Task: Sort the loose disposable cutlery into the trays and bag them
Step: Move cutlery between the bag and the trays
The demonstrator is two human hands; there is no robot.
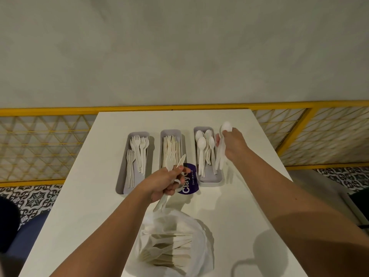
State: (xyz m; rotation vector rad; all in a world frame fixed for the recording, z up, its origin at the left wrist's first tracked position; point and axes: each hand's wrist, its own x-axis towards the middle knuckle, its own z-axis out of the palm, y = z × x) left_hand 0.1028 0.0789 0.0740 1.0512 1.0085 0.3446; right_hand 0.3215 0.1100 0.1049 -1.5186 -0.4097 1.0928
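Note:
Three grey trays stand side by side on the white table: the left tray holds forks, the middle tray knives, the right tray spoons. My left hand grips a few white knives above the near end of the middle tray. My right hand holds a bunch of white spoons just right of the spoon tray. A clear plastic bag with cutlery inside lies near the front edge.
A purple labelled packet lies between the middle and right trays. A yellow lattice railing runs behind and to both sides of the table. Patterned floor tiles show at both sides below it.

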